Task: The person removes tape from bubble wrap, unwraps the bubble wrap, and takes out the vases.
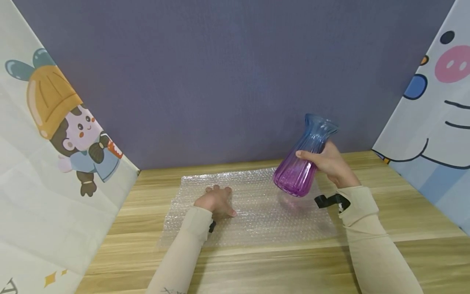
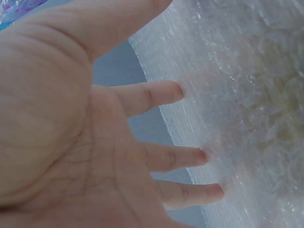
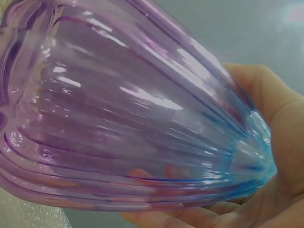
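A ribbed glass vase [image 1: 297,167], blue at its flared mouth and purple toward the base, tilts above the right part of a bubble wrap sheet [image 1: 253,228]. My right hand [image 1: 332,165] grips it round the narrower upper part, thumb across the front. In the right wrist view the vase [image 3: 118,104] fills most of the picture, and fingers show through the glass. My left hand [image 1: 216,200] rests on the left part of the sheet with fingers spread. The left wrist view shows straight fingertips [image 2: 202,156] touching the bubble wrap [image 2: 256,95].
The bubble wrap lies flat on a wood-grain table [image 1: 271,269]. A dark grey-blue panel [image 1: 235,81] rises along the table's back edge. White cloths with cartoon prints stand at the left [image 1: 44,212] and the right [image 1: 440,163].
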Motion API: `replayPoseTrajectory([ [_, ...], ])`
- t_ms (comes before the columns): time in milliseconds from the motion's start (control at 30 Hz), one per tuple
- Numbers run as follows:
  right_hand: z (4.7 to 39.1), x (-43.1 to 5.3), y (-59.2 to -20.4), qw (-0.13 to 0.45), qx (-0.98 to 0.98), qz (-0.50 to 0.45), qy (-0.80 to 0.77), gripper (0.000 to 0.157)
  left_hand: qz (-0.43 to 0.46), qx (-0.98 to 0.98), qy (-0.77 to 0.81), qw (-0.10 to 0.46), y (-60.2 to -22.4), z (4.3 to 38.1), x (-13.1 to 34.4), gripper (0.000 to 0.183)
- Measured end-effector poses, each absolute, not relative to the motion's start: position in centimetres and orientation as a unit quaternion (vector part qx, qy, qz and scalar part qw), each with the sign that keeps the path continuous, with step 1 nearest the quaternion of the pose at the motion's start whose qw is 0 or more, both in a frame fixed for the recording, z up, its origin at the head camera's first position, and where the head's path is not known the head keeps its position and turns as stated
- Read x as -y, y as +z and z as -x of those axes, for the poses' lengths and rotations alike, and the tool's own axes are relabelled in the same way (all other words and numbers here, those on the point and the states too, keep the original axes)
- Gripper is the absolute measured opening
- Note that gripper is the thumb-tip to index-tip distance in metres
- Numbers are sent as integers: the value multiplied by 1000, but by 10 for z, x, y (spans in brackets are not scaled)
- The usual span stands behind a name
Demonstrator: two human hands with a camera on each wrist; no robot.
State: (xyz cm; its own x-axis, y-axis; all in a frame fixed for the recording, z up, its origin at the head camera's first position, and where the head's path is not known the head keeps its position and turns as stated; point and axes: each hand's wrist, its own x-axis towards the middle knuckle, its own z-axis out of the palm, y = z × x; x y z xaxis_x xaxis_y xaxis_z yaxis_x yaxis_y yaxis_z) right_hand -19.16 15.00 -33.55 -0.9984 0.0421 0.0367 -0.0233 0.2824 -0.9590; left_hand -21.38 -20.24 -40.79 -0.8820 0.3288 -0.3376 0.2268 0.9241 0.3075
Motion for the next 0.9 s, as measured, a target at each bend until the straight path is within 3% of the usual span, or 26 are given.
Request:
replayPoseTrajectory([
  [467,191,-153,-333,34,799,11,600,88,-142,-958,139,206,-408,216,204,94],
  [900,189,-155,-333,50,811,21,582,95,-145,-960,126,204,-408,217,204,94],
])
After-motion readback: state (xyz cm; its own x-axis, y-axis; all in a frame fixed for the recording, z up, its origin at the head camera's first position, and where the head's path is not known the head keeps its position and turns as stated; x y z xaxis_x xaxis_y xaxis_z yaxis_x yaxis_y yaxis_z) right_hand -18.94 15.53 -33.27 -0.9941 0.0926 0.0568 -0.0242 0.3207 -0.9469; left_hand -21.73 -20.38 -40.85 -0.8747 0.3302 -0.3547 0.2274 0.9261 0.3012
